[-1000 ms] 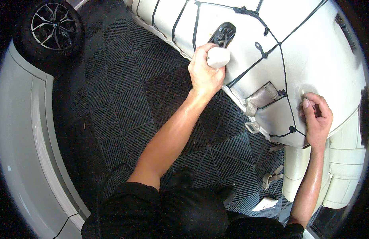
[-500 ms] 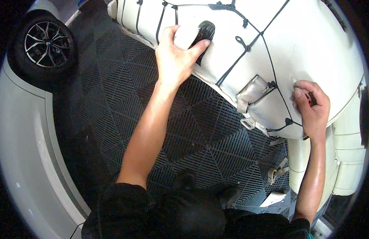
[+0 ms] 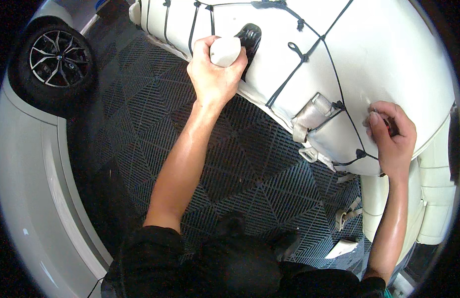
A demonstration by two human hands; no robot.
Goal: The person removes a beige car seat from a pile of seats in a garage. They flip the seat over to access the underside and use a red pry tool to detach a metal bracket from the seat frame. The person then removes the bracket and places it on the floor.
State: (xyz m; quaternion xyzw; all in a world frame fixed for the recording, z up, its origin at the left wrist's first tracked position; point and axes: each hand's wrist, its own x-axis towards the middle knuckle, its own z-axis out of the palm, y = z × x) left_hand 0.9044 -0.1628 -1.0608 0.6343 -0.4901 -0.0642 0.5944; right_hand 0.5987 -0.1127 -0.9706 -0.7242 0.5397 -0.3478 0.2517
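Note:
A large white upholstered car seat part (image 3: 389, 54) fills the upper right, with black cords (image 3: 334, 69) knotted across it. My left hand (image 3: 212, 79) is closed around a white rounded piece (image 3: 225, 52), its blunt end facing up. Beside that piece is a black oval recess (image 3: 251, 37) in the white surface, next to my fingers. At the right, my right hand (image 3: 396, 134) is curled with thumb and fingers together against the white surface. A small dark thing with red on it (image 3: 389, 127) shows inside its grip; most of it is hidden.
A grey car body panel (image 3: 21, 164) and a wheel (image 3: 59, 57) stand at the left. Dark ribbed tiles (image 3: 235, 149) cover the floor. A webbing strap with a buckle (image 3: 309, 154) hangs at the seat part's edge. A white flat piece (image 3: 341, 248) lies lower right, near cream padded sections (image 3: 433, 198).
My left hand has tilted and shifted slightly left, so the white piece now shows apart from the black recess. My right hand stays almost in place, turned a little.

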